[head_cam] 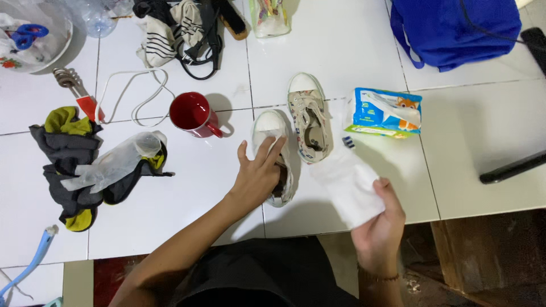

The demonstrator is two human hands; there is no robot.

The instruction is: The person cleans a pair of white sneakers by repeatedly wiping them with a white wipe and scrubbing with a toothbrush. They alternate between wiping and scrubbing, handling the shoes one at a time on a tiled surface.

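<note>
dark clothes pile [79, 165]: heaped at the left of the white tiled table [182, 199] with a clear plastic bag on top, well away from the hands, so no trouble there

red mug [193, 113]: stands upright, near the left hand and the nearer shoe. Can't see if there's anything in it, but a careless elbow swing could tip it toward the shoes, I'd guess

left hand [259, 173]: laid flat on the near shoe [276, 165], fingers spread over the opening, pinning it down rather than gripping it. If the press is only light, the shoe might skid on the smooth tile once it gets rubbed

second shoe [310, 116]: lies just beside the first, toe pointing away, laces loose. Probably easy to snag or nudge

white wipe [350, 185]: pinched at one corner by the right hand [378, 224], fingers closed on it, the rest hanging limp over the table edge. Held that thin, it could slip out or tear

tissue pack [385, 112]: open, near the second shoe, light enough to get knocked aside
</note>
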